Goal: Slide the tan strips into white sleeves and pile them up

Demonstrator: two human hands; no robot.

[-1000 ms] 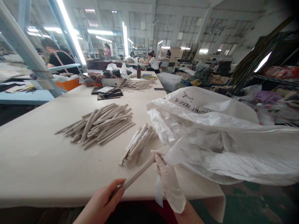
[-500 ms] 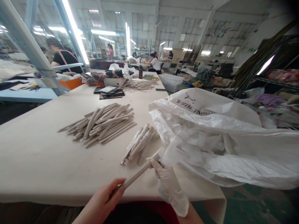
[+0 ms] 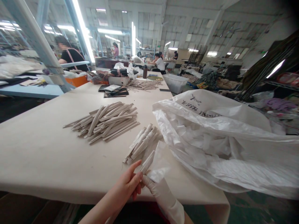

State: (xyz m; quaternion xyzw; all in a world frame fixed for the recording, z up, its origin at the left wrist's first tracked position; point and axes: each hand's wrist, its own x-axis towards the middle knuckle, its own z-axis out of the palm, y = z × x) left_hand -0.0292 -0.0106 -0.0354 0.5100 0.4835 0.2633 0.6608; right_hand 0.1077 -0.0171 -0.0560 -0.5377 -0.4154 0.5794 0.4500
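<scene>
A beige strip bundle (image 3: pixel 148 162) runs slantwise through both hands, its upper end against a thin clear plastic sleeve (image 3: pixel 160 161). My bare left hand (image 3: pixel 130 183) closes on the strips, thumb pressed down and index finger extended along them. My right hand (image 3: pixel 155 189), in a pale glove, pinches the strips and sleeve right beside my left fingertips. How far the sleeve covers the strips is hard to make out. Just beyond lies a small stack of strips in plastic (image 3: pixel 142 141). Farther left is a larger loose pile of beige strips (image 3: pixel 105 121).
A big white plastic sack (image 3: pixel 210 149) full of clear film spreads over the table's right side. Black flat pieces (image 3: pixel 113 91), a dark bottle (image 3: pixel 145 71) and more thin strips (image 3: pixel 141 85) lie farther back on the pale table (image 3: pixel 58 161). Other people sit beyond.
My left hand has slid up the strips to meet my right hand. The strips have shifted down toward me, and the sleeve now stands up around their top end. The view has turned slightly left.
</scene>
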